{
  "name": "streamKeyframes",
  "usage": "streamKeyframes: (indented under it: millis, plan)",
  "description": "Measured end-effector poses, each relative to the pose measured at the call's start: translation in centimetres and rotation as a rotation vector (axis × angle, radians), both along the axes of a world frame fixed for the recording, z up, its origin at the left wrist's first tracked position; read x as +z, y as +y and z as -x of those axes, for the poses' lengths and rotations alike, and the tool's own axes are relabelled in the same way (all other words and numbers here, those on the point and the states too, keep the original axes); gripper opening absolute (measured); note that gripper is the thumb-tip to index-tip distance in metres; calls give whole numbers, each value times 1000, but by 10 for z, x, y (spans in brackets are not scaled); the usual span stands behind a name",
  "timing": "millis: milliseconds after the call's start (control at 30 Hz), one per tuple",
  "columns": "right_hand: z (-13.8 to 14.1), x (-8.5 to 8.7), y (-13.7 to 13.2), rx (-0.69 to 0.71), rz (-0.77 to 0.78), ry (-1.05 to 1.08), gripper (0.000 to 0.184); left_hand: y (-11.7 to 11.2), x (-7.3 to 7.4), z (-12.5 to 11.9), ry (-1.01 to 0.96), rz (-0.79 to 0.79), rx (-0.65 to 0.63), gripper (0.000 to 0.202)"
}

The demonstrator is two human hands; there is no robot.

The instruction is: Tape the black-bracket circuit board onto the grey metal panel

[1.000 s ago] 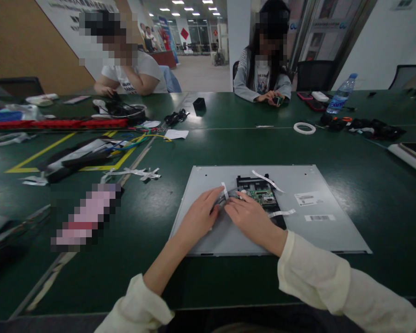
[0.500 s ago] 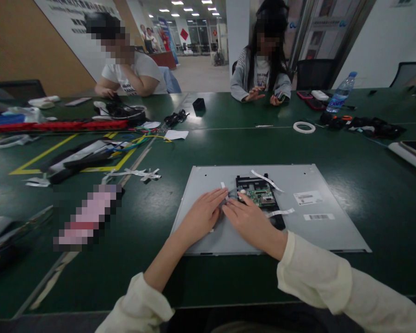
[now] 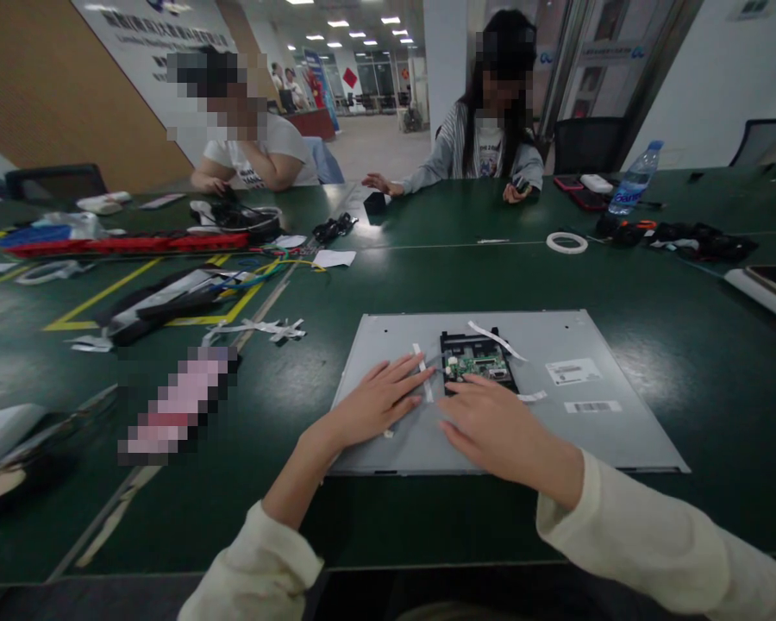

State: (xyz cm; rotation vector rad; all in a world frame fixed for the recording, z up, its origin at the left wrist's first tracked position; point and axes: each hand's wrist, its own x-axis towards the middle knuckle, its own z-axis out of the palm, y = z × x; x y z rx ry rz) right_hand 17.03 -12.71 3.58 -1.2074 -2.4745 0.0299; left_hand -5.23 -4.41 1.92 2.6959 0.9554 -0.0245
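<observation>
A grey metal panel [image 3: 621,431] lies flat on the green table in front of me. A small green circuit board [image 3: 478,360] in a black frame sits near its middle, with white tape strips [image 3: 497,338] around it. My left hand [image 3: 375,401] lies flat on the panel, fingers stretched out, pressing near a white tape strip [image 3: 422,373] over a grey cable. My right hand [image 3: 497,423] rests palm down just below the circuit board, fingers extended and holding nothing.
Two other people sit across the table; one reaches a hand [image 3: 380,183] toward a black box [image 3: 375,202]. A tape roll [image 3: 567,242], water bottle [image 3: 635,178], cables [image 3: 685,235] and red strip [image 3: 129,244] lie farther back. Loose tape pieces [image 3: 265,328] lie left.
My hands have flattened and drawn apart, the right one sliding back toward me off the cable. The person opposite has stretched an arm out toward the black box.
</observation>
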Motion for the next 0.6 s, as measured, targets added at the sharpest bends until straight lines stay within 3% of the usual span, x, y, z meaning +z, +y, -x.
streamKeyframes:
  millis: [133, 267, 400, 600]
  plan:
    - [-69, 6, 29, -342, 121, 202, 27, 2, 8, -1, -22, 85, 8, 47]
    - [-125, -16, 59, -514, 225, 419, 24, -1, 9, -13, -116, 64, 194, 47]
    - [-137, -40, 67, -511, 281, 441, 22, -5, 1, -27, -172, -39, 322, 57]
    - [-131, -52, 67, -435, 278, 414, 20, 0, -1, -23, -105, 1, 254, 69]
